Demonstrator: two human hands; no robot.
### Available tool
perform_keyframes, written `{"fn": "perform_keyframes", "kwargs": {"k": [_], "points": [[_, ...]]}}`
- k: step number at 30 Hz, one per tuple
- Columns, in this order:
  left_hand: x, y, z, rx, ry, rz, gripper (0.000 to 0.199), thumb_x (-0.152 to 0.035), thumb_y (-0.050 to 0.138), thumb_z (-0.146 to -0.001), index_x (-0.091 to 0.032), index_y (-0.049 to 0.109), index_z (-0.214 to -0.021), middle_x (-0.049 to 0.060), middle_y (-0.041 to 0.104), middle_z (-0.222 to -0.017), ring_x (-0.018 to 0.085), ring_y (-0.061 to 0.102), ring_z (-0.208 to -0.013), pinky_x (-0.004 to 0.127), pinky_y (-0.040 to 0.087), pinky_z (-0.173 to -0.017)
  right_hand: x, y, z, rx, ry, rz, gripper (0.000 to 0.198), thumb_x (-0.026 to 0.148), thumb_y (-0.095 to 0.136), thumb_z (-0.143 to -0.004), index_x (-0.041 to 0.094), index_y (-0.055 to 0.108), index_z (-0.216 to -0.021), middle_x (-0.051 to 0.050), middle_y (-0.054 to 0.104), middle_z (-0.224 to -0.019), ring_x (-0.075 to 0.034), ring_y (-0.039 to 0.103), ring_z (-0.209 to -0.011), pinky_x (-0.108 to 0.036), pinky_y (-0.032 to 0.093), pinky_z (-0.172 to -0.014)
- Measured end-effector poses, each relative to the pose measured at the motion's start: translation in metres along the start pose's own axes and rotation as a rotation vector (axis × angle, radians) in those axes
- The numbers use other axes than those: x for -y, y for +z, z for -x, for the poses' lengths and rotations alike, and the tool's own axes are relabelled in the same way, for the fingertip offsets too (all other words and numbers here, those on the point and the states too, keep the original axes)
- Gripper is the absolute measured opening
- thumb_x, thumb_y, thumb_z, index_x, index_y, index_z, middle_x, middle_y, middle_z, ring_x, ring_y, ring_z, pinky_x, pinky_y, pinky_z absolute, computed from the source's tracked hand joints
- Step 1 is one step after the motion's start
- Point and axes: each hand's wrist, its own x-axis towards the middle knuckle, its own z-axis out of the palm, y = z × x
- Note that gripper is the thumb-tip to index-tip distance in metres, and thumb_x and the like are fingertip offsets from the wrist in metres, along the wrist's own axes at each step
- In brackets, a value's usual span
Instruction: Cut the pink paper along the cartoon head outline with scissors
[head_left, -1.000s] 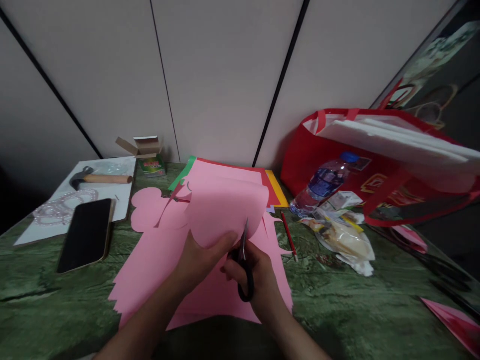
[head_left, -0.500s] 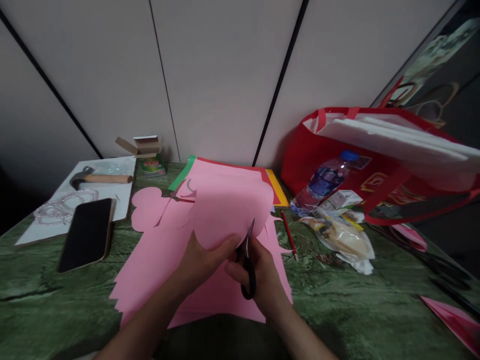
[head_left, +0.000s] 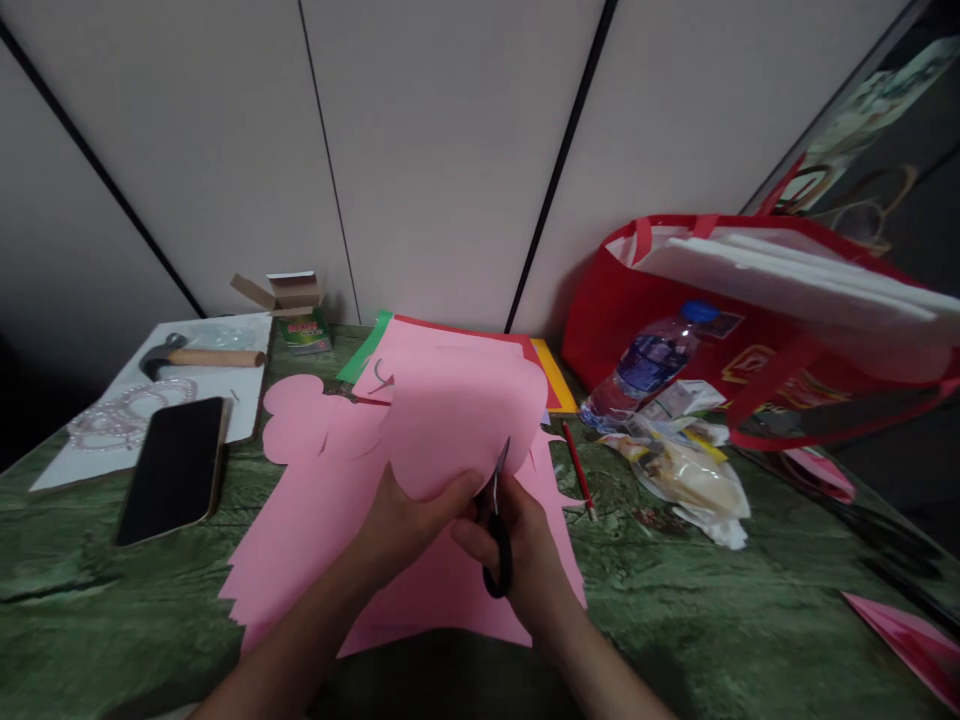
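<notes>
My left hand (head_left: pixel 412 520) grips a curved sheet of pink paper (head_left: pixel 465 410) by its lower edge, thumb on top. In my right hand (head_left: pixel 525 545) is a pair of scissors (head_left: pixel 498 530) with black handles, its blades pointing up at the paper's lower right edge. The blades look nearly closed, and the fingers partly hide the handles. Beneath both hands lies a stack of pink paper sheets (head_left: pixel 300 540). A rounded pink cut-out (head_left: pixel 289 415) lies at the stack's upper left.
A black phone (head_left: pixel 174 470), a hammer (head_left: pixel 217 357) and a small open box (head_left: pixel 304 325) stand or lie left. On the right are a red pencil (head_left: pixel 577 465), a water bottle (head_left: pixel 645 360), a plastic food wrapper (head_left: pixel 694 475) and a large red bag (head_left: pixel 675 280). Behind is a wall (head_left: pixel 435 160).
A thin strip of pink paper at the left of the held sheet has dropped or shifted out of sight. Both hands and the scissors stay almost in place.
</notes>
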Motion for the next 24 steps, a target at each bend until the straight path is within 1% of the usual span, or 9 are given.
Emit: {"fn": "perform_keyframes", "kwargs": {"k": [4,6,8,10,13,16,19,22,24], "points": [[0.001,0.0,0.0,0.024,0.042,-0.017,0.009,-0.025,0.063,-0.068,-0.017,0.062,-0.064,0.003,0.068,-0.064,0.021,0.066,-0.071,0.033,0.054,-0.069,0.0,0.001,0.0,0.009,0.002,-0.012,0.04,0.035,0.079,-0.053,0.022,0.045,-0.07,0.005,0.046,-0.061,-0.012,0.042,-0.056,-0.024,0.035,-0.049],[0.001,0.0,-0.001,0.006,0.039,-0.012,0.009,-0.025,0.064,-0.067,-0.016,0.064,-0.07,0.004,0.07,-0.069,0.023,0.066,-0.076,0.034,0.054,-0.071,-0.002,0.0,0.0,0.014,-0.002,-0.012,0.04,0.037,0.078,-0.055,0.022,0.045,-0.071,0.005,0.046,-0.061,-0.013,0.043,-0.056,-0.024,0.036,-0.049],[0.002,0.0,-0.001,-0.011,0.035,0.001,0.016,-0.025,0.066,-0.066,-0.016,0.066,-0.079,0.005,0.071,-0.078,0.023,0.066,-0.081,0.035,0.054,-0.073,-0.004,-0.001,0.0,0.007,-0.008,-0.003,0.039,0.037,0.078,-0.056,0.022,0.046,-0.073,0.005,0.046,-0.063,-0.013,0.043,-0.057,-0.024,0.036,-0.05],[0.003,0.0,-0.001,-0.025,0.042,0.009,0.019,-0.024,0.066,-0.065,-0.016,0.066,-0.082,0.006,0.072,-0.081,0.023,0.067,-0.082,0.034,0.054,-0.073,-0.006,-0.001,0.001,-0.001,-0.013,0.008,0.038,0.036,0.078,-0.057,0.021,0.047,-0.073,0.004,0.047,-0.064,-0.012,0.042,-0.058,-0.024,0.035,-0.051],[0.003,0.0,0.0,-0.024,0.03,0.008,0.014,-0.023,0.066,-0.065,-0.016,0.065,-0.078,0.005,0.071,-0.077,0.023,0.067,-0.079,0.033,0.054,-0.071,-0.008,-0.002,0.0,0.002,-0.018,0.005,0.037,0.034,0.078,-0.058,0.02,0.046,-0.072,0.005,0.047,-0.063,-0.012,0.041,-0.058,-0.023,0.034,-0.051],[0.003,0.0,0.0,-0.027,0.023,0.024,0.016,-0.023,0.067,-0.065,-0.017,0.066,-0.08,0.004,0.072,-0.078,0.022,0.067,-0.079,0.032,0.055,-0.07,-0.01,-0.003,0.0,0.003,-0.024,-0.004,0.035,0.031,0.077,-0.058,0.02,0.046,-0.071,0.005,0.046,-0.062,-0.011,0.039,-0.057,-0.023,0.032,-0.049],[0.004,0.001,0.0,-0.026,0.041,0.045,0.017,-0.023,0.067,-0.065,-0.017,0.066,-0.081,0.004,0.071,-0.078,0.022,0.067,-0.079,0.033,0.054,-0.071,-0.01,-0.003,0.0,-0.002,-0.01,-0.005,0.034,0.03,0.077,-0.059,0.02,0.047,-0.072,0.006,0.046,-0.061,-0.011,0.039,-0.055,-0.023,0.032,-0.049],[0.006,0.002,-0.001,-0.045,0.054,0.057,0.013,-0.023,0.066,-0.065,-0.017,0.065,-0.076,0.003,0.07,-0.073,0.021,0.066,-0.074,0.032,0.054,-0.067,-0.011,-0.003,0.001,-0.006,0.011,0.004,0.032,0.028,0.076,-0.059,0.02,0.047,-0.071,0.006,0.047,-0.06,-0.01,0.038,-0.053,-0.023,0.031,-0.048],[0.006,0.002,-0.001,-0.032,0.06,0.06,0.013,-0.023,0.066,-0.064,-0.017,0.065,-0.076,0.002,0.07,-0.072,0.02,0.066,-0.073,0.031,0.054,-0.066,-0.011,-0.004,0.001,-0.004,0.013,0.008,0.03,0.027,0.076,-0.06,0.019,0.049,-0.072,0.006,0.047,-0.059,-0.01,0.038,-0.053,-0.022,0.031,-0.048]]}}
